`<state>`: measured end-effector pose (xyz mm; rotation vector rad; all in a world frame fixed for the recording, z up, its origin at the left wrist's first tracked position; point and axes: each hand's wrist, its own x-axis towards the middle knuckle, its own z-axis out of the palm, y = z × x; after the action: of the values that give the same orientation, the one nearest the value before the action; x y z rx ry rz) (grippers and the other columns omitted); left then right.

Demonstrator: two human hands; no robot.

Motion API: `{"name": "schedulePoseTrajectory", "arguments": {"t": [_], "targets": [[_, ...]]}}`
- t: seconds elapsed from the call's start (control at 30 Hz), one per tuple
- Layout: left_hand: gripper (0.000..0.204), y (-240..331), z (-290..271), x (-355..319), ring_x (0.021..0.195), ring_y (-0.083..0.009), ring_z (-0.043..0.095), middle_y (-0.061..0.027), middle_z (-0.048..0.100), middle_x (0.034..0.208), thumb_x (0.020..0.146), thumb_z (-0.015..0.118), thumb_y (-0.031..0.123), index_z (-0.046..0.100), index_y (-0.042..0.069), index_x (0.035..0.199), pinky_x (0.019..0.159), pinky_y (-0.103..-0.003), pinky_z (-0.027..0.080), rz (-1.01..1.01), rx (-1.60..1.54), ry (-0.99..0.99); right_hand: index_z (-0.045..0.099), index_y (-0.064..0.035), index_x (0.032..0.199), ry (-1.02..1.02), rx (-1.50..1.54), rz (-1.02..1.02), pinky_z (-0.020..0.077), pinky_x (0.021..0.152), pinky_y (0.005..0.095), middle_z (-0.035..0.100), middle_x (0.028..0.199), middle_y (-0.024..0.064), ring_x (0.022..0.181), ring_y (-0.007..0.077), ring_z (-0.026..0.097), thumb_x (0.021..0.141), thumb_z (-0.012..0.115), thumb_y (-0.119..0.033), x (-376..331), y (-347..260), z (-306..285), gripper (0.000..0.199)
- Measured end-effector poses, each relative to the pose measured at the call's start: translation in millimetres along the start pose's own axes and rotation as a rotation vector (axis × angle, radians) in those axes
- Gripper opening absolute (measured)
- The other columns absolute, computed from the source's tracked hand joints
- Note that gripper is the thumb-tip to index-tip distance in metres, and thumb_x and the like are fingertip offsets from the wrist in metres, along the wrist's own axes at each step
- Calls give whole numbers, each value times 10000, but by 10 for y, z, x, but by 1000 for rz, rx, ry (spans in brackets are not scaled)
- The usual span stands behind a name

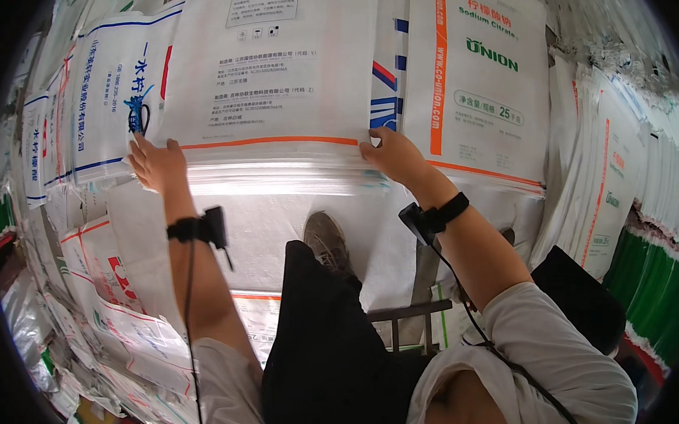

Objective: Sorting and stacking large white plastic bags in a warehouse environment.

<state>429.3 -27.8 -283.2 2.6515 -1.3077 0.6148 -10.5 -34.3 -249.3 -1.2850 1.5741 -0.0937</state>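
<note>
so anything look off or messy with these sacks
Nothing torn or spilled shows. The stack of white sacks under the left hand and right hand lies fairly even. The piles of sacks at the left are looser, fanned out with edges askew.

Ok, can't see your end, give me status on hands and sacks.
Left hand and right hand gripping near edge of white sack stack. More flat sacks piled around. Foot planted on sacks below.

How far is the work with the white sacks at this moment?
Already done: many flat sacks lie in piles all around. In hand: the left hand and right hand grip the two near corners of the top sack on the thick middle stack. Left: it is not yet released.
</note>
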Motion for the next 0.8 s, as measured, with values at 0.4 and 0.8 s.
{"name": "schedulePoseTrajectory", "arguments": {"t": [0.4, 0.8], "targets": [[550, -81, 337, 644, 1342, -388, 504, -152, 585, 1409, 906, 470, 454, 654, 90, 1275, 1080, -635, 310, -73, 282, -1010, 532, 88, 1336, -59, 12, 28, 518, 931, 385, 691, 1073, 288, 1030, 382, 679, 919, 577, -356, -54, 85, 14, 611], [683, -332, 609, 689, 1373, -483, 432, -251, 525, 1439, 865, 511, 513, 602, 31, 1341, 1123, -671, 239, 20, 243, -1120, 449, 113, 1351, -156, -307, -211, 480, 995, 502, 527, 1290, 378, 1095, 486, 616, 990, 422, -279, -56, 274, 298, 534]]}}
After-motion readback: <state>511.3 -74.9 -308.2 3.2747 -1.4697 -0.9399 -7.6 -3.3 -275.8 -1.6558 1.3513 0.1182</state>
